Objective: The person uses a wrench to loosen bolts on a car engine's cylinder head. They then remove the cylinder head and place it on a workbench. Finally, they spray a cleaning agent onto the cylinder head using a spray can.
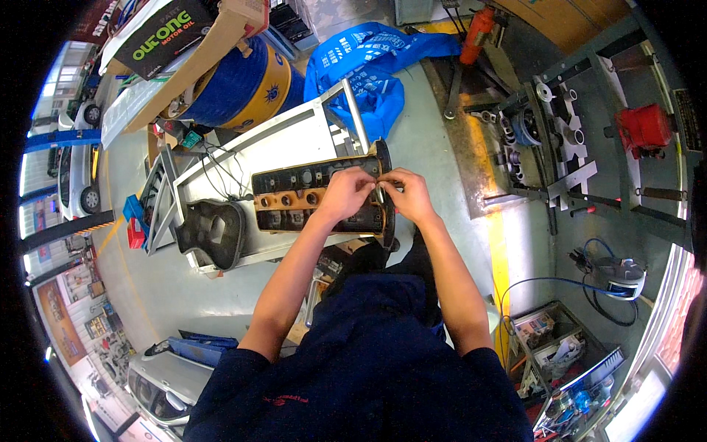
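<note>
Black inside, with a tan strip of round holes along its middle, a long engine cover (300, 179) lies over a white metal cart (276, 144), its recessed side up. At the cover's three o'clock end, the left hand (350, 194) and right hand (407, 194) meet almost tip to tip above the rim. Thumb and forefinger of each are drawn close together in a pinch; how firmly they close, and on what, I cannot tell, since anything between them is too small to see.

Between eight and nine o'clock from the cover sits a dark moulded shell (213, 234), just beside it on the cart. Thin black cables (222, 171) curl at half past nine. Farther out, a blue and yellow drum (259, 92) lies at eleven, crumpled blue sheeting (368, 81) just past twelve, and an orange-red cylinder (477, 35) between one and two. A red machine part (643, 129) stands out toward half past two, an open box of odds and ends (554, 346) at four, and a silver car (166, 379) at seven.
</note>
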A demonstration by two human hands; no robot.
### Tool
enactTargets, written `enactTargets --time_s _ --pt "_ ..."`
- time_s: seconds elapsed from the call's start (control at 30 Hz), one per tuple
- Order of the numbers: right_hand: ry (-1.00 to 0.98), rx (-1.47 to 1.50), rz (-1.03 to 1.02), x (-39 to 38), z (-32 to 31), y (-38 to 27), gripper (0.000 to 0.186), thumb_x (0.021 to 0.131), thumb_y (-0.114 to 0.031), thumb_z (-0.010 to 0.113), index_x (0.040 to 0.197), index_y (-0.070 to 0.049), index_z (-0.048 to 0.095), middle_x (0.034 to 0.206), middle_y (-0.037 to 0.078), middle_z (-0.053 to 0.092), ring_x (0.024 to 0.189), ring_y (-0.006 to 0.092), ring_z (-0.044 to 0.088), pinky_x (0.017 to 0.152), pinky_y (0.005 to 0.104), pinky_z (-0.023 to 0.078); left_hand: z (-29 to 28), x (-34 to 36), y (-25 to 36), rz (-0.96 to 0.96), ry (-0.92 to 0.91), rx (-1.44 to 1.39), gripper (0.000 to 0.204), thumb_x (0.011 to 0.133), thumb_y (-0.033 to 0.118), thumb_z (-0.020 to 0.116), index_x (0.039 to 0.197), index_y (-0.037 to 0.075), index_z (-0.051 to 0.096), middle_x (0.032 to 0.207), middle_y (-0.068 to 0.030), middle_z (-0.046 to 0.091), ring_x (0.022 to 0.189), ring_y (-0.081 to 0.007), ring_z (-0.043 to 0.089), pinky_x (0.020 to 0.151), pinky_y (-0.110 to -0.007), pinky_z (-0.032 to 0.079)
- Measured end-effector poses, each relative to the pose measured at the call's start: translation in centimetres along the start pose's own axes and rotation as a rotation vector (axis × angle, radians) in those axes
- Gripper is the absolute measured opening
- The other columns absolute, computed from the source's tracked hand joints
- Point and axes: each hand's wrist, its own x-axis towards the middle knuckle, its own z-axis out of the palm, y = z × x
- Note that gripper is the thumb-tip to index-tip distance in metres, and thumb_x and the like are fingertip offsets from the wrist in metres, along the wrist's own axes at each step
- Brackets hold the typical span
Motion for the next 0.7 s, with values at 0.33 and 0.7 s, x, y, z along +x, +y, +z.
enactTargets --time_s 0.33,0.7 --pt "0.003 -0.146 0.017 0.72 0.12 -0.46 0.013 0.092 -0.004 0.074 0.103 0.001 0.078 0.097 0.015 0.075 0.088 0.0284 0.076 0.079 0.0362 0.060 -0.44 0.11 1.27 -0.072 -0.034 0.037 0.014 0.090 0.009 0.073 0.099 -0.001 0.078 0.092 -0.0165 0.071 0.084 -0.0338 0.072 0.078 -0.042 0.056" --pt "-0.038 0.052 0.094 0.19 -0.15 0.25 0.013 0.091 -0.007 0.076 0.102 -0.001 0.079 0.101 0.016 0.076 0.091 0.0295 0.076 0.082 0.0373 0.060 -0.30 -0.14 0.99 -0.064 -0.013 0.003 0.013 0.090 0.008 0.073 0.098 -0.001 0.078 0.093 -0.0160 0.071 0.084 -0.0327 0.072 0.077 -0.042 0.057"
